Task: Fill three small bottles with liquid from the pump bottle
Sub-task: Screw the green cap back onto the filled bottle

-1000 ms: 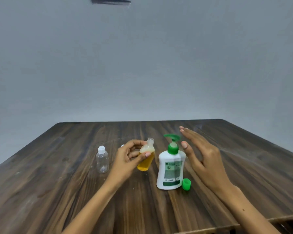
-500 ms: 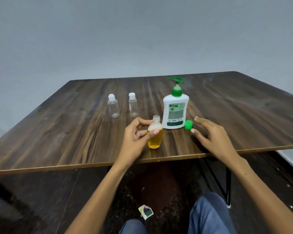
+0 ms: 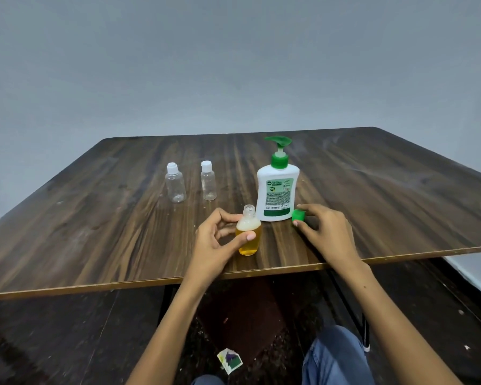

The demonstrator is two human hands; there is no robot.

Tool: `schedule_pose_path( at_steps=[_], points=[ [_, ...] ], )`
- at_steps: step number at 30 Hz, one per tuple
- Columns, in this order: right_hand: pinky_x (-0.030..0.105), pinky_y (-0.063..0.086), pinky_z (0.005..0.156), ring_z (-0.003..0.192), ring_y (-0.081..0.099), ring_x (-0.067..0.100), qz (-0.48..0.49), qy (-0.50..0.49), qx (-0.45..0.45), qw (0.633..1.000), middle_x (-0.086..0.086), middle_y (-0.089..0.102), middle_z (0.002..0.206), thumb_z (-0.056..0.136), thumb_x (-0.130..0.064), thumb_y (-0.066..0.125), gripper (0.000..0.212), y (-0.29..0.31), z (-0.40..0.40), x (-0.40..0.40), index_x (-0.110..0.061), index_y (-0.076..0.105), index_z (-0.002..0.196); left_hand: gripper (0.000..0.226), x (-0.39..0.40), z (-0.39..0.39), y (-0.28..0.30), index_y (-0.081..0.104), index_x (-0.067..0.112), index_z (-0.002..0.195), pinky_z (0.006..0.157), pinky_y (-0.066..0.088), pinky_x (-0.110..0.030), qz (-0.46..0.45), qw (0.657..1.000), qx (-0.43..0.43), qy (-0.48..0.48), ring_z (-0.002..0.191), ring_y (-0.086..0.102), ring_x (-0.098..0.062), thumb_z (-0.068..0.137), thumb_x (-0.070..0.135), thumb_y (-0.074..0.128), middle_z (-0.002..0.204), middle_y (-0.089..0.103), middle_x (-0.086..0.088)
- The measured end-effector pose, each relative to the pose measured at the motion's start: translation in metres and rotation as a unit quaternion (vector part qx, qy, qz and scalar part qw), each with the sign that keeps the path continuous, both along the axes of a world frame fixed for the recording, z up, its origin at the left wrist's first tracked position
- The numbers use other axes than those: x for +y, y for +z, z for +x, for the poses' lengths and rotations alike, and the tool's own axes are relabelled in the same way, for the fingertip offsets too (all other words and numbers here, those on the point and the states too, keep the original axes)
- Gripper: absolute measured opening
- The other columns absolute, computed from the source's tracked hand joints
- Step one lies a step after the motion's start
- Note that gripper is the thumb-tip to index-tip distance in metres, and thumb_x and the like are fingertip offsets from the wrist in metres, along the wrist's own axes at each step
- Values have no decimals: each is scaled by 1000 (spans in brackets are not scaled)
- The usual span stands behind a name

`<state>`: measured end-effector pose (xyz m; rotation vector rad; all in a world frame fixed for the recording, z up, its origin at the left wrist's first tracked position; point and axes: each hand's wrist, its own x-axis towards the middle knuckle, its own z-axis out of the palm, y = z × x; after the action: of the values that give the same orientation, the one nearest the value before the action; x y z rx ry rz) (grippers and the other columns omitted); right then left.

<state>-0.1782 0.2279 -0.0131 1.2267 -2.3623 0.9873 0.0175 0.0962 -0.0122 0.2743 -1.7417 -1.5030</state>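
Note:
My left hand grips a small uncapped bottle of amber liquid with foam on top, standing on the table near the front edge. Just behind it stands the white pump bottle with a green pump head. My right hand pinches a small green cap on the table beside the pump bottle's base. Two empty clear bottles with white caps stand farther back left, one beside the other.
The dark wooden table has its front edge just below my hands. Under it are a dark floor, a scrap of paper and my knee in blue jeans. A grey wall rises behind.
My right hand has dropped from beside the pump head to the green cap and closed on it. The left hand has kept hold of the filled bottle. The camera has tilted down.

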Motion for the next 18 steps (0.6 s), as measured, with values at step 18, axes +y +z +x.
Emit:
schedule_pose_path(
  at_steps=[18],
  points=[
    [31,54,88,107,65,21,-278,297,-386,828,10,69,114,79,-10,70,32,43,63,-11,-1,66,110,28,-1,2,-1,61,14,86,78,54,-19,-30,999,-9,25,90,70,-7,71,1,81,99,71,-7]
  ],
)
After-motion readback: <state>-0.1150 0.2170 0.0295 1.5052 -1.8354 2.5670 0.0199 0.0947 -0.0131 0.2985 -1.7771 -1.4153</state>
